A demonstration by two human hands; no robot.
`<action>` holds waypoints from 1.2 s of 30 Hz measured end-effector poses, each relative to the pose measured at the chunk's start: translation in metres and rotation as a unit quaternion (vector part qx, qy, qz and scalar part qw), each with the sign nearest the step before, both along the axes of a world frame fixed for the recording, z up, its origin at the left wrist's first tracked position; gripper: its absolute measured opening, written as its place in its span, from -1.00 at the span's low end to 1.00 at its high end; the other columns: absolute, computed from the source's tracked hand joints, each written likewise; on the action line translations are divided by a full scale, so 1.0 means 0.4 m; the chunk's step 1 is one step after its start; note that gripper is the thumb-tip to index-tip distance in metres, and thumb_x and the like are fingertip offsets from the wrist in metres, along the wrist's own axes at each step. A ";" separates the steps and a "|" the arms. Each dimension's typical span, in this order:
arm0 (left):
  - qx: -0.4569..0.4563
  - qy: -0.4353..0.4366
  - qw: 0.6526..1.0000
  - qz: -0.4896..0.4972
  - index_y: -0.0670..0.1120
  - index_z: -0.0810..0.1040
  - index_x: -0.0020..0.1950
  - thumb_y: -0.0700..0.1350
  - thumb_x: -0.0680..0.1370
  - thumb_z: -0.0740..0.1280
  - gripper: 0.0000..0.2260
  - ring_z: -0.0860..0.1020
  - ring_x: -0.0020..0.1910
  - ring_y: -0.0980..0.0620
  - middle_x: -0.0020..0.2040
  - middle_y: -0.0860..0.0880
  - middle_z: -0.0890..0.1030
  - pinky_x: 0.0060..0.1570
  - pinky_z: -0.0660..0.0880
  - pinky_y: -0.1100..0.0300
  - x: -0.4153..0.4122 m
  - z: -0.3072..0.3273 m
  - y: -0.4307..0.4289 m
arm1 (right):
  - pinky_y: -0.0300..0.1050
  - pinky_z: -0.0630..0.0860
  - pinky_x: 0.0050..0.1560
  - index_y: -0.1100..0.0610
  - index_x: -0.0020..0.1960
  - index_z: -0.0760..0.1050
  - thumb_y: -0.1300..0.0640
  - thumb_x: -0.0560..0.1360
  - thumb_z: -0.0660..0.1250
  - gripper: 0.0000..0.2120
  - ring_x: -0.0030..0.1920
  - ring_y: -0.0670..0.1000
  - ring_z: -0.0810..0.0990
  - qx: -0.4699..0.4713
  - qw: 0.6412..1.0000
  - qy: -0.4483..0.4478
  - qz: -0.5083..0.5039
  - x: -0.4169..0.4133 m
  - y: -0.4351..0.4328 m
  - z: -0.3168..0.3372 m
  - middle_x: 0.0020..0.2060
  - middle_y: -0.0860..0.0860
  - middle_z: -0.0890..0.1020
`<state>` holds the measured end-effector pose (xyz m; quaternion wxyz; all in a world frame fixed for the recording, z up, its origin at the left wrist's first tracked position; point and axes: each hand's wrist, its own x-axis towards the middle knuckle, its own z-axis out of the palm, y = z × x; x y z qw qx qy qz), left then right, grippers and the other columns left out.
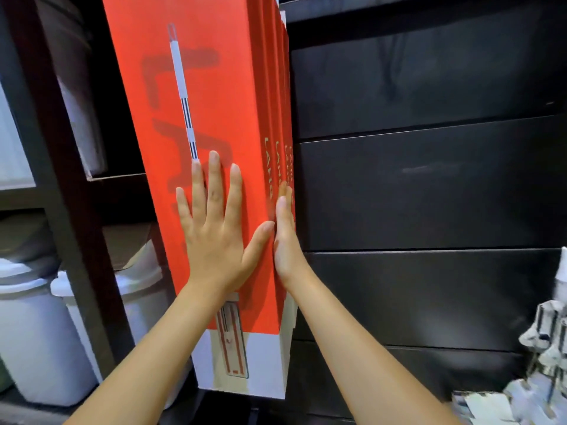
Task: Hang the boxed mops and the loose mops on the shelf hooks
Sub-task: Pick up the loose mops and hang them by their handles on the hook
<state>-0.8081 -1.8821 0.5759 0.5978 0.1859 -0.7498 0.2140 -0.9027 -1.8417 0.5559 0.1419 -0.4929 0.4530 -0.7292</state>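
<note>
Now | left hand (214, 237) flat on boxed mops (214, 87) | right hand (285, 237) flat on edges

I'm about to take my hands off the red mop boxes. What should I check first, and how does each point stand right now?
1. The left hand lies flat on the front red box: ok.
2. The right hand lies flat against the right side of the boxes: ok.
3. Boxes pressed close together, spines nearly flush: ok.
4. Boxes seated on a hook: cannot tell, tops out of frame.
5. Free hook on the black back panel: cannot tell, none visible.
6. The pale blurred bundle at lower right, possibly loose mops: cannot tell.
</note>
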 end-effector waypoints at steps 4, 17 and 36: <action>-0.005 0.002 1.000 0.009 -0.15 0.05 0.57 0.26 0.59 0.01 -0.31 -0.03 0.56 -0.26 0.58 -0.25 0.05 0.48 -0.15 -0.20 -0.002 0.000 0.001 | 0.08 -0.10 0.57 -0.24 0.55 -0.11 -0.61 0.35 -0.10 -0.13 0.54 -0.25 -0.14 -0.011 1.000 0.000 0.000 -0.005 -0.013 -0.004 0.56 -0.28 -0.08; -0.009 0.009 1.000 0.014 -0.17 0.04 0.56 0.27 0.60 -0.06 -0.31 -0.02 0.55 -0.29 0.55 -0.30 0.06 0.48 -0.14 -0.23 -0.010 0.004 0.009 | 0.04 -0.18 0.58 -0.18 0.54 -0.26 -0.31 0.57 -0.19 -0.40 0.51 -0.28 -0.26 0.010 0.999 0.043 -0.003 -0.012 0.021 0.005 0.54 -0.27 -0.23; 0.005 0.005 1.000 0.004 -0.18 0.03 0.56 0.27 0.61 -0.05 -0.31 -0.05 0.55 -0.27 0.56 -0.30 0.04 0.49 -0.16 -0.22 -0.019 0.006 0.027 | 0.19 -0.09 0.56 -0.16 0.56 -0.26 -0.40 0.54 -0.15 -0.31 0.57 -0.10 -0.18 0.062 0.996 -0.067 -0.023 -0.138 -0.084 -0.021 0.56 -0.19 -0.21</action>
